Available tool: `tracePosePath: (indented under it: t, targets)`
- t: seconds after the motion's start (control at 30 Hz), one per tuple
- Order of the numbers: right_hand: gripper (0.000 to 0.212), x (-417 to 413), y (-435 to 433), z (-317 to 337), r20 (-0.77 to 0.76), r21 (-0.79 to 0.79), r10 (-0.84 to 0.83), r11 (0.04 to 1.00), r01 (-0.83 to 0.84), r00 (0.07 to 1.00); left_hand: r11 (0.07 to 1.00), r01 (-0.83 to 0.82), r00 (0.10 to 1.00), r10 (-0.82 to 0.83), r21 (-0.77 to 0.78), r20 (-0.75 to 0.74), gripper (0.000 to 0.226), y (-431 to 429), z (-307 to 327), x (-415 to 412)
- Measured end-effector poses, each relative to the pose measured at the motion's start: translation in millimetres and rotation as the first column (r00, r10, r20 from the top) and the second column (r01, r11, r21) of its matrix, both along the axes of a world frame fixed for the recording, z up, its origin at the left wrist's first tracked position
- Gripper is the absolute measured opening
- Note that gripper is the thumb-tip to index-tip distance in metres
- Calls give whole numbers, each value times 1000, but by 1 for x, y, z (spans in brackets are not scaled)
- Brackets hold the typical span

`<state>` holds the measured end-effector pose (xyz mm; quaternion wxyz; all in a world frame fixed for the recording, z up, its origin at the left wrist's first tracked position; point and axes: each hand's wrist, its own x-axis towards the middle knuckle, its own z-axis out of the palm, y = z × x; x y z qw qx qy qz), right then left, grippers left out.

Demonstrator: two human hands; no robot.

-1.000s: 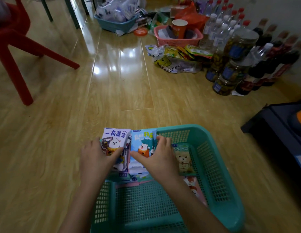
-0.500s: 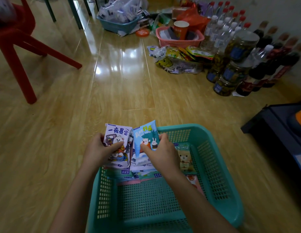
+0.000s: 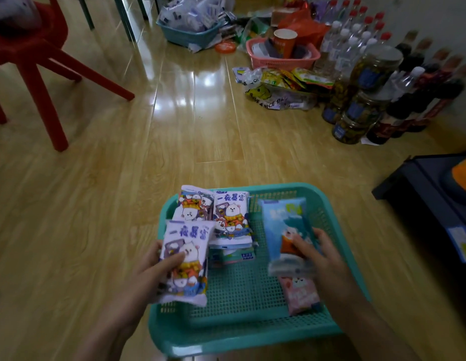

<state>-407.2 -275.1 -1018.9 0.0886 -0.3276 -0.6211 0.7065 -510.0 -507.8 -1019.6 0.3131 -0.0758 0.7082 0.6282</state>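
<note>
Left grip clasps a purple plastic packet at the left edge of the teal plastic mesh basket, and right grip clasps a blue plastic packet near its right edge.

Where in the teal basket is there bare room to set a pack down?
The bare mesh lies in the near middle of the teal basket, between the purple pack in the left hand and the pink pack. Its far left corner holds stacked purple packs; the right hand holds a blue pack over the right side.

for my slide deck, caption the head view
Left hand grips a purple pack, right hand a blue pack, over a teal basket.
</note>
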Motion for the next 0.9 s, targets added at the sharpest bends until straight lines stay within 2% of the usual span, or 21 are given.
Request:
tracePosePath:
  t: [0.07, 0.13, 0.23, 0.3, 0.37, 0.47, 0.57, 0.67, 0.77, 0.83, 0.9]
  targets:
    - [15, 22, 5, -14, 101, -91, 13, 996, -3, 995, 999, 41, 997, -41, 7, 67, 22, -5, -8, 18]
    - [29, 35, 7, -39, 212, -169, 67, 985, -31, 975, 998, 60, 993, -57, -20, 100, 18, -8, -18, 29]
    - [58, 36, 4, -71, 324, -160, 140, 983, -92, 935, 994, 67, 993, -59, -81, 103, 17, -5, -35, 35]
    - [69, 34, 6, -97, 382, -107, 178, 983, -148, 907, 989, 86, 989, -70, -119, 131, 12, 2, -45, 38]
    - [59, 29, 10, -120, 446, -59, 243, 968, -242, 862, 980, 130, 981, -106, -150, 160, 7, 8, -52, 41]
    - [34, 15, 2, -109, 578, -13, 280, 942, -334, 767, 961, 166, 975, -125, -221, 186, 8, 13, -60, 37]
    - [36, 5, -1, -110, 639, -10, 350, 894, -447, 685, 934, 182, 971, -121, -307, 206, 11, 16, -75, 29]
    - [47, -2, -7, -120, 636, -87, 363, 910, -404, 680, 945, 136, 965, -58, -298, 256, 16, 20, -90, 29]
    - [52, -5, -14, -133, 678, -45, 350, 897, -440, 646, 941, 122, 957, -27, -315, 290, 19, 23, -107, 29]
    - [50, -8, -15, -138, 696, -32, 351, 886, -462, 626, 889, 179, 965, -75, -421, 252, 23, 24, -118, 25]
    - [42, -11, -15, -137, 734, 43, 353, 829, -558, 581, 804, 236, 970, -156, -546, 188, 28, 27, -122, 24]
